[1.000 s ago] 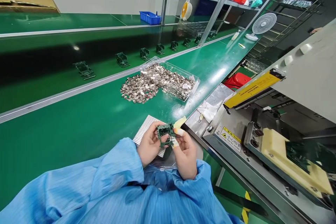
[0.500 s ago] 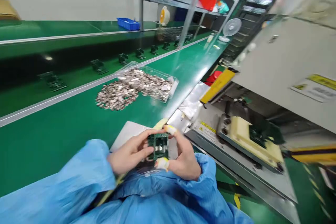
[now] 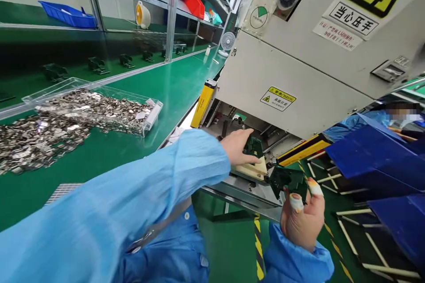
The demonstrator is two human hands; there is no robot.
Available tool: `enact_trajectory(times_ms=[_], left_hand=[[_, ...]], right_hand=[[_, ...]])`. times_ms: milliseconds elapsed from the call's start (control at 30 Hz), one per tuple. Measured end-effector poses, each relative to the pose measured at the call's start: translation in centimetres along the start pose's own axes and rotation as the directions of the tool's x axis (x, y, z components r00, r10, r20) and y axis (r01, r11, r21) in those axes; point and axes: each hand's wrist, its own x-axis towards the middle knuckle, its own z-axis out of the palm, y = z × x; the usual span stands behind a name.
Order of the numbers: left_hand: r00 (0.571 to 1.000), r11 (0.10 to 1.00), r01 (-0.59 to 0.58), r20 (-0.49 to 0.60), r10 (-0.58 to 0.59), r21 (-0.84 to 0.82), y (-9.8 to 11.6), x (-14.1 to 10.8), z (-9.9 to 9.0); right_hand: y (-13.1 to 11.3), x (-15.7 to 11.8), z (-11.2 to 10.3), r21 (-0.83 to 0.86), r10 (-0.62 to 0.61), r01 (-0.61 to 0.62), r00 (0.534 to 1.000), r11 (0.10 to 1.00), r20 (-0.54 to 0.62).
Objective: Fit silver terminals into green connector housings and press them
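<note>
Dark green frame [image 3: 286, 180], as the head view shows, is pinched between the thumb and fingers of the right hand [image 3: 306, 223], tilted in the air just beside the right corner of the cream fixture [image 3: 250, 170]; pale covers [image 3: 296, 203] wrap that thumb and forefinger. Left hand [image 3: 237, 147] reaches in under the grey machine [image 3: 259, 70], thumb and forefinger spread about a second green frame [image 3: 255, 145] by the fixture's far edge; whether they grasp it or merely touch it, I cannot tell. Handling it well probably means setting the left fingers squarely on its sides, moving it straight without twisting, and keeping the two frames from knocking. With a hand-crush warning sign [image 3: 353, 17] overhead, that reach should be brief. On the table [image 3: 133, 152], near its right edge, a clear tray [image 3: 154, 116] holds metal pieces [image 3: 109, 106].
</note>
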Motion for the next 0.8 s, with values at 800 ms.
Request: enact_trajectory(times_ms=[800], left_hand=[[0.873,0.795,0.482,0.282,-0.398,-0.369,-11.3,-17.7,-5.5]], right_hand=[[3.8,3.6,-1.7,-0.686,-0.06,0.184,0.978,0.703,0.201]])
